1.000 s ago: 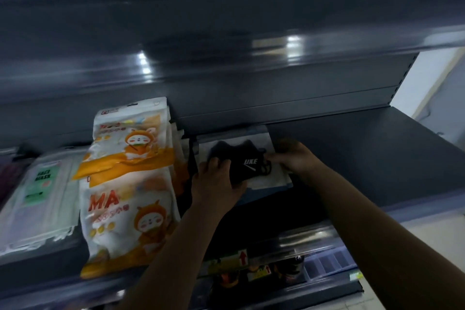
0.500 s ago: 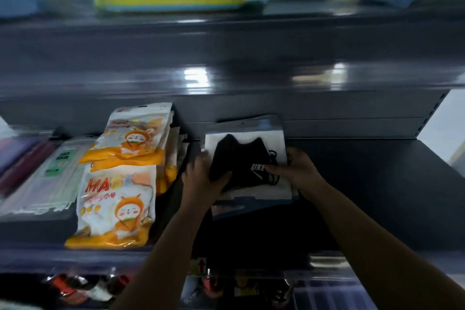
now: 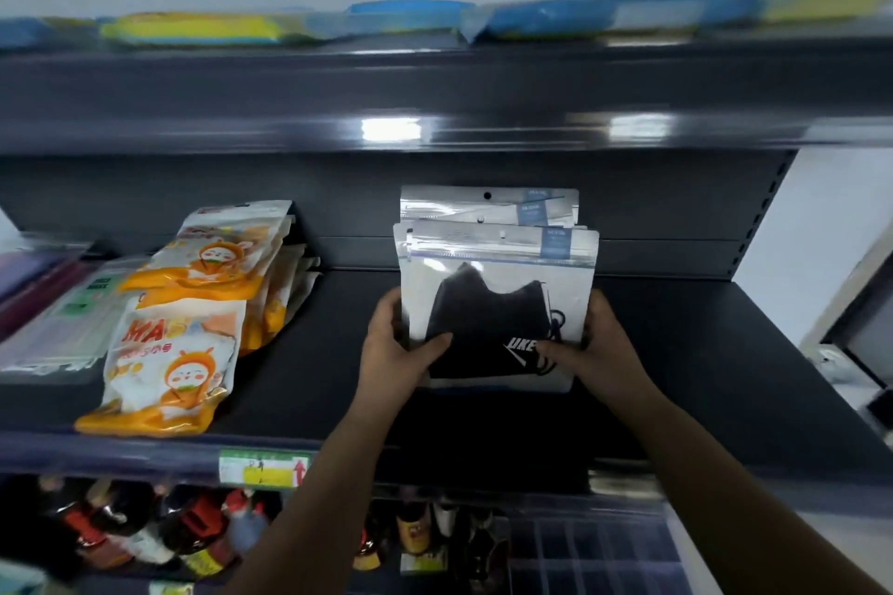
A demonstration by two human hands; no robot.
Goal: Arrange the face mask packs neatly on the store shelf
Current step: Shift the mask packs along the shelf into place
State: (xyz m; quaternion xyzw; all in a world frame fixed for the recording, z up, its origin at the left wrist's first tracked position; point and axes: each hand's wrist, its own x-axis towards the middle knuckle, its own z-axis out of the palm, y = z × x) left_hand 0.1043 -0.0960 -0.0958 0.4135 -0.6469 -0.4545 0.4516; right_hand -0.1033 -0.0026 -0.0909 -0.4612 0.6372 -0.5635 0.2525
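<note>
Head view: left hand (image 3: 397, 349) and right hand (image 3: 595, 344) grasp a stack of clear black-mask packs (image 3: 495, 290) by its sides, upright at mid-shelf (image 3: 725, 353), apparently squaring edges, right of orange packs (image 3: 183, 329).

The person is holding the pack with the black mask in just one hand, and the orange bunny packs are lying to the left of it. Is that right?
Not quite. The head view shows both hands on the black mask pack: the left hand grips its left edge and the right hand grips its right edge. The rest is right: the orange bunny packs lie to its left on the shelf.
</note>
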